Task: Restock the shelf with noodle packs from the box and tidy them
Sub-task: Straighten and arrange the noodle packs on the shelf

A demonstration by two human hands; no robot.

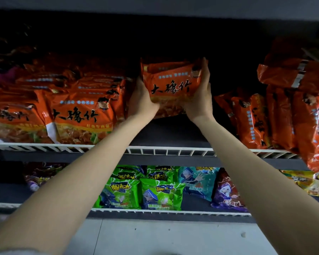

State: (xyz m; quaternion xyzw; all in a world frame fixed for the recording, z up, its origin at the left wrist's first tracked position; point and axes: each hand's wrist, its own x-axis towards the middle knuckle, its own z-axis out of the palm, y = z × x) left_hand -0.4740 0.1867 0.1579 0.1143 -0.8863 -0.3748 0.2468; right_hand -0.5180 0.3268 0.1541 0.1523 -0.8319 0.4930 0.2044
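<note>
Held pack: an orange noodle pack (170, 87) sits between both hands above the upper shelf (173, 134), front face and black lettering toward the camera, its top edge tipped back into the dark rear of the shelf.
Left hand: the left hand (141, 100) clasps the held pack's left edge — palm against the side, thumb curled onto the front near the lower corner; the other fingers are hidden behind the pack.
Right hand: the right hand (201, 92) grips the held pack's right edge, thumb on the front, fingers wrapped up along the side to the top corner.
Arms: two bare forearms reach up from the bottom corners of the frame and meet at the held pack.
Left of the held pack: a row of orange packs (77, 115) of the same kind, leaning back one behind another, the nearest just beside the left hand.
Right of the held pack: more orange packs (256, 118) standing on end, apart from the right hand — others are piled loosely above them at the far right.
Below the held pack: bare dark shelf board, then the white wire rail (173, 151) along the shelf's front edge.
Lower shelf: beneath the held pack, green snack packs (160, 194), with a teal pack (197, 179) and a purple pack (226, 192) to their right.
</note>
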